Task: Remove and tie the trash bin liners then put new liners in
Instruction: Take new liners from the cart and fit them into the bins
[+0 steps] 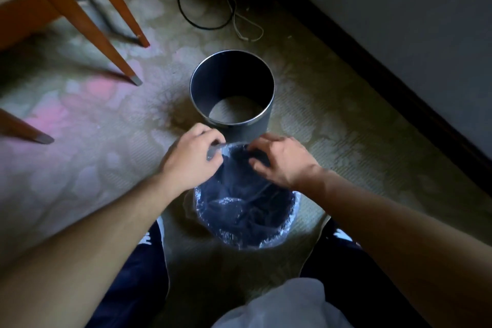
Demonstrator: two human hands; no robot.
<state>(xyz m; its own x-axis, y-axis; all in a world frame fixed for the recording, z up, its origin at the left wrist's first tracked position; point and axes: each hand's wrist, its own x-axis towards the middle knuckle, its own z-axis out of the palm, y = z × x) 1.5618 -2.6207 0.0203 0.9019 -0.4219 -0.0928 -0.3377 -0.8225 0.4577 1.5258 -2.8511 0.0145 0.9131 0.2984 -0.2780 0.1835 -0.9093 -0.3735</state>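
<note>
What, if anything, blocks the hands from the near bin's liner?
Nothing visible: the left hand and right hand already grip the clear liner at its far edge. The unlined bin stands apart beyond them.

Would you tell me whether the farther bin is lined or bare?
Bare: the farther bin shows dark walls and bottom, with no plastic.

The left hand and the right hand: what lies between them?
In the head view, only the raised edge of the clear liner lies between the left hand and the right hand. Both hands grip it.
</note>
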